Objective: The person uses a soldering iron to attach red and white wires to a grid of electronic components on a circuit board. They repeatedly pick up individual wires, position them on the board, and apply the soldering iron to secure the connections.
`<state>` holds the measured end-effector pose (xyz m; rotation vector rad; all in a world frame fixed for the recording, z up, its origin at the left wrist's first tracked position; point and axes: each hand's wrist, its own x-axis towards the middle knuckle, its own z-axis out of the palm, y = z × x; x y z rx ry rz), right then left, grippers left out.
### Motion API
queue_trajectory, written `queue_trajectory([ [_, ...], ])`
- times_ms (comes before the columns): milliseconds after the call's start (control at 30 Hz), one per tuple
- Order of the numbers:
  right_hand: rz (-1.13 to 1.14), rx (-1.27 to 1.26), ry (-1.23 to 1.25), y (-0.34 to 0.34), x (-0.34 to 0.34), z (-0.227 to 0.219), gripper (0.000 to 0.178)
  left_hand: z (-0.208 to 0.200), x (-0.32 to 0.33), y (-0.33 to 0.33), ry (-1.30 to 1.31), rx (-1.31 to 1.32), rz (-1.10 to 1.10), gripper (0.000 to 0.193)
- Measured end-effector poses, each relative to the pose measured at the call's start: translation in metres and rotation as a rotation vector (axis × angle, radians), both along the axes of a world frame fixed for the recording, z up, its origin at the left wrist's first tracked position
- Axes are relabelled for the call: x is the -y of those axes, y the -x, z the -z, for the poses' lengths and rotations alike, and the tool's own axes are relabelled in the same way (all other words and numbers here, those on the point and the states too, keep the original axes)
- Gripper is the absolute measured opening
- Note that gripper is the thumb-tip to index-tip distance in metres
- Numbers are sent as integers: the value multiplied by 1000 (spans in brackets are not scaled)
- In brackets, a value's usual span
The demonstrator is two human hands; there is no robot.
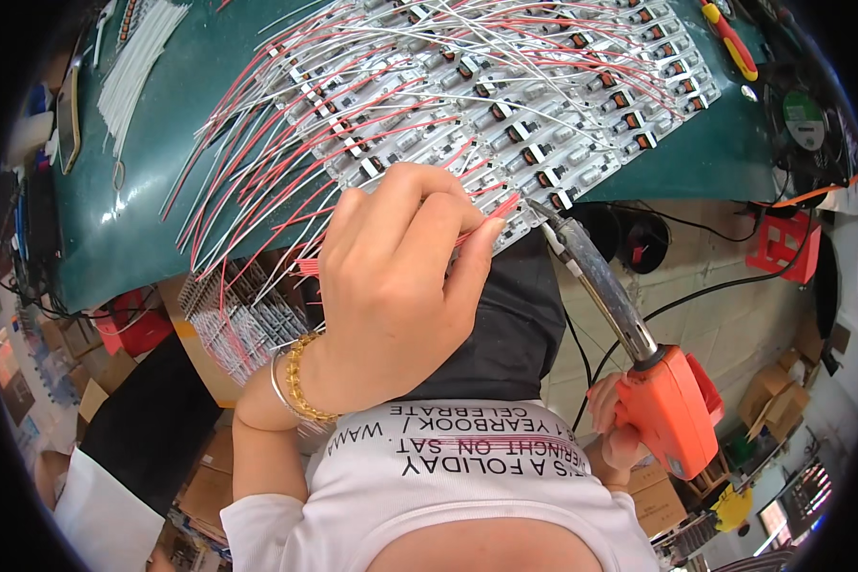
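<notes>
My left hand (396,272) is closed round a bundle of red wires (508,204), thumb and index finger pinching their ends near the front edge of a panel of small circuit boards (589,174). My right hand (608,419) grips an orange soldering gun (672,410). Its metal tip reaches up to the panel's near corner, close to the wire ends; whether tip and wire touch is too small to tell. Many red and white wires (257,157) fan out leftward from the panel. The rest of the held bundle is partly hidden by my hand.
The panel lies on a green table mat (95,229). A bunch of white wires (138,76) lies far left, red-yellow pliers (731,43) far right. A black solder-reel-like spool (806,119) stands at the right edge. More wired boards (243,310) sit below the table; a black cable (725,281) hangs at right.
</notes>
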<state>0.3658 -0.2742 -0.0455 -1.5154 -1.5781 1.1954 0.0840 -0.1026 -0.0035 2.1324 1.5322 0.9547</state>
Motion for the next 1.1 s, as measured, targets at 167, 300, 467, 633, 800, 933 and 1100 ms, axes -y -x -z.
queue_trajectory([
  [167, 174, -9, 56, 23, -17, -23, 66, -1, -1, -3, -1, -21, -16, 15],
  [300, 224, 121, 66, 14, -7, -25, 52, -3, -3, -2, -16, -60, -2, 16],
  [467, 122, 117, -39, -1, 2, -20, 58, -4, -4, -1, -19, -77, 15, 16],
  [633, 101, 118, -52, 1, -2, -21, 83, -4, -3, -1, -22, -86, 11, 16],
  [800, 125, 232, -1, -7, 18, -12, 88, -8, -3, 6, -57, -103, -13, 16],
  [933, 200, -370, -126, 29, -19, -21, 85, -18, 0, 5, -109, -25, 20, 16],
  [1100, 158, -488, -178, 15, -3, -5, 86, -3, 9, -6, -4, -24, 19, 16],
])
